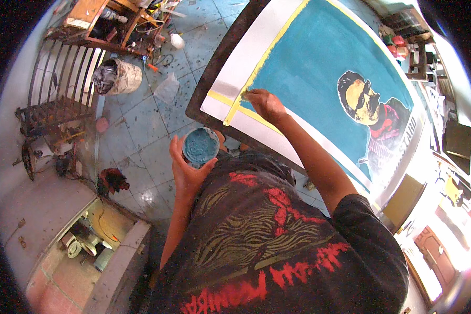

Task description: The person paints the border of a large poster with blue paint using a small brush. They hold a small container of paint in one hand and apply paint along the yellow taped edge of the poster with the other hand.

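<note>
Left hand (186, 170), lower centre of frame: wrapped around a small paint cup (200, 146) full of teal paint, held level just off the near edge of the board (235, 63).

Right hand (264, 102), centre frame: fingers pinched shut at the corner where the two yellow tape (234, 104) strips cross. Something small is in the pinch, probably a brush or dauber, too hidden to tell which. Tip sits right on the edge of the teal field (309, 57), touching the tape line.

Step in hand, my read: filling teal along the masked border at the lower-left corner of the panel. Portrait (369, 104) at right looks already done.

Next move calls for short, controlled strokes along the tape, cup kept near for reloading, no bleed onto the white margin (251, 49).

Further back, upper left: bucket (118, 77) on the tiled floor (141, 125), cluttered wooden rack (104, 21) behind.
</note>
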### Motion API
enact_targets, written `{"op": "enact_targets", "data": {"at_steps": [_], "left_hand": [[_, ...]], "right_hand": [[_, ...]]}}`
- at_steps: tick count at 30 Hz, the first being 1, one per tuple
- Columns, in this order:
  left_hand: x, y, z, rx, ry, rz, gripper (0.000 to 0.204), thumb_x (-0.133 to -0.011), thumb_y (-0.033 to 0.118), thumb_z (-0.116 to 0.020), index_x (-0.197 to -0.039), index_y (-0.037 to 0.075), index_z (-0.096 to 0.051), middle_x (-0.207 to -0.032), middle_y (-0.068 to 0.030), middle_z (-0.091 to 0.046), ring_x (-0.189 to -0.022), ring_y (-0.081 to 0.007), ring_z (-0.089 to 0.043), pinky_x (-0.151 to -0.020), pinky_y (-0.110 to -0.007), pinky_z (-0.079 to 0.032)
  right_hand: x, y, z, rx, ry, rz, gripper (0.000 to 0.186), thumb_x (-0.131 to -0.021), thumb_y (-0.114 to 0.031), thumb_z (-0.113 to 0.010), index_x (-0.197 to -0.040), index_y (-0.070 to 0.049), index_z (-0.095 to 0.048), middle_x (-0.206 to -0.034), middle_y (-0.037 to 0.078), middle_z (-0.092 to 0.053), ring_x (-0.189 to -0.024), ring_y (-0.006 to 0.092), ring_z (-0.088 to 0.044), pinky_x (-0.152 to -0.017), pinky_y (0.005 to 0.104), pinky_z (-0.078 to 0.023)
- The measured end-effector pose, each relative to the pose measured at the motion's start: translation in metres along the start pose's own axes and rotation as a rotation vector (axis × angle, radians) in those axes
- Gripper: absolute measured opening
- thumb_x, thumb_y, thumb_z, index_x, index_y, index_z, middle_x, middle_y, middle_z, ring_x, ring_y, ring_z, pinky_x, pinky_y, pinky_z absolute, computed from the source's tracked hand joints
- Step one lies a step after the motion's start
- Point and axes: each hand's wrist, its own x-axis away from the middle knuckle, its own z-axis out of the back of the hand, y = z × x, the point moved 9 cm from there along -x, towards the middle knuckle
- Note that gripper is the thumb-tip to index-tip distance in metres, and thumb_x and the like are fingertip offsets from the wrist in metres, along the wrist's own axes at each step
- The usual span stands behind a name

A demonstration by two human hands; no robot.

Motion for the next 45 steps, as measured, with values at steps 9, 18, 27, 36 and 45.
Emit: {"op": "enact_targets", "data": {"at_steps": [9, 18, 27, 36, 45], "left_hand": [[-0.002, 0.006, -0.001, 0.003, -0.031, -0.016, 0.115, -0.063, 0.026, -0.092, -0.146, -0.003, -0.018, -0.135, -0.0245, -0.047, -0.124, -0.0345, -0.051, -0.104, -0.043, -0.043], [0.002, -0.006, 0.001, 0.005, 0.008, 0.031, 0.118, -0.063, 0.041, -0.091, -0.148, 0.000, -0.018, -0.138, -0.0230, -0.047, -0.123, -0.0336, -0.051, -0.102, -0.043, -0.044], [0.000, 0.013, 0.000, -0.049, -0.011, -0.018, 0.112, -0.064, 0.022, -0.091, -0.146, -0.003, -0.019, -0.134, -0.0223, -0.048, -0.121, -0.0316, -0.053, -0.102, -0.041, -0.044], [0.002, -0.001, -0.003, 0.024, -0.015, 0.041, 0.119, -0.064, 0.044, -0.090, -0.148, 0.000, -0.018, -0.137, -0.0229, -0.049, -0.120, -0.0335, -0.054, -0.101, -0.044, -0.044], [0.002, -0.002, -0.004, -0.048, -0.015, -0.031, 0.118, -0.063, 0.041, -0.091, -0.147, 0.000, -0.019, -0.135, -0.0226, -0.049, -0.120, -0.0331, -0.053, -0.101, -0.043, -0.044]], "right_hand": [[-0.009, 0.024, -0.002, 0.083, -0.078, -0.107, 0.018, -0.090, -0.006, -0.057, -0.101, -0.008, -0.070, -0.112, 0.014, -0.068, -0.100, 0.0347, -0.067, -0.085, 0.0417, -0.057], [-0.015, 0.003, 0.015, 0.014, 0.026, -0.064, 0.028, -0.092, -0.009, -0.047, -0.112, -0.007, -0.067, -0.118, 0.018, -0.066, -0.108, 0.0368, -0.063, -0.094, 0.0443, -0.053], [-0.006, 0.024, -0.010, 0.051, -0.133, -0.083, 0.026, -0.092, -0.010, -0.048, -0.109, -0.009, -0.068, -0.117, 0.018, -0.066, -0.107, 0.0369, -0.063, -0.092, 0.0444, -0.053], [0.030, 0.025, 0.011, -0.028, 0.013, -0.107, 0.024, -0.096, -0.014, -0.049, -0.108, -0.010, -0.069, -0.117, 0.015, -0.066, -0.109, 0.0353, -0.062, -0.092, 0.0436, -0.053], [0.040, 0.027, 0.012, -0.066, -0.081, -0.244, 0.025, -0.094, -0.011, -0.050, -0.111, -0.012, -0.068, -0.118, 0.015, -0.066, -0.109, 0.0362, -0.062, -0.092, 0.0446, -0.053]]}}
